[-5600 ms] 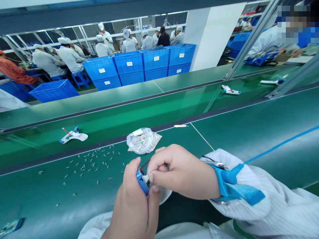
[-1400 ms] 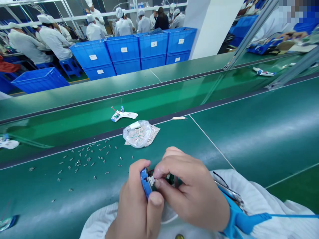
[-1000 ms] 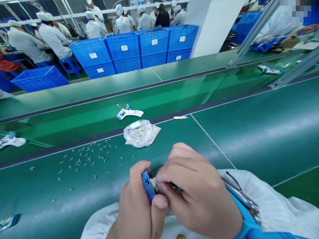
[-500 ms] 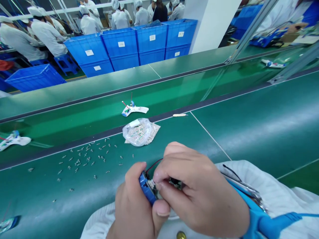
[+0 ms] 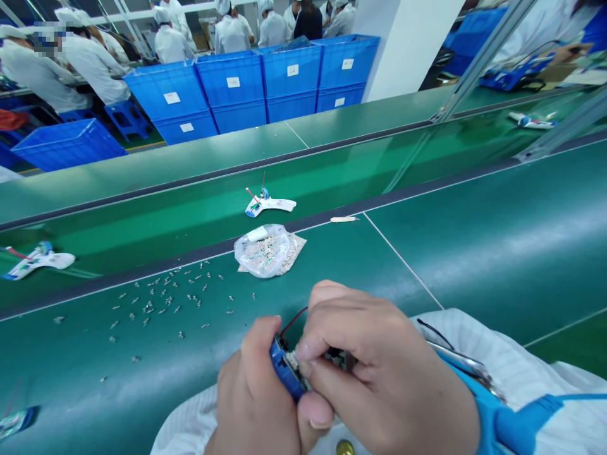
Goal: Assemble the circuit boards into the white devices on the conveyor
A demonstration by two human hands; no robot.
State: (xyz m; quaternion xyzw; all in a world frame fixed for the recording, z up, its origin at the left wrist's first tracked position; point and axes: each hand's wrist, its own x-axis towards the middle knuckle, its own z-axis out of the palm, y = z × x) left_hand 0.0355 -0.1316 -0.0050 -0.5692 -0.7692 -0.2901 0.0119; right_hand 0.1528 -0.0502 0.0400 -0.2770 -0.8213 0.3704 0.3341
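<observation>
Low in front of me, my left hand [image 5: 270, 392] is closed around a small blue plastic housing [image 5: 286, 374] with electronics inside and a red wire rising from it. My right hand [image 5: 379, 366] bends over it from the right, thumb and index finger pinched at a small whitish part [image 5: 292, 360] in the housing. The fingertips mostly cover that part, so its exact kind is hidden. Just beyond my hands lies a clear plastic bag [image 5: 263, 249] of tiny pale parts. Many small metal pieces [image 5: 165, 294] are scattered on the green table to the left.
A green conveyor belt [image 5: 199, 218] carries white curved housings [image 5: 275, 205] with red wires. A pale-handled pointed tool [image 5: 344, 219] lies near the belt's edge. Another circuit board piece [image 5: 16, 422] is at lower left. Blue crates [image 5: 232, 82] and people in white stand beyond.
The white housings on the belt have shifted to the right. Both my hands have moved slightly down and right with the blue housing, keeping the same grip.
</observation>
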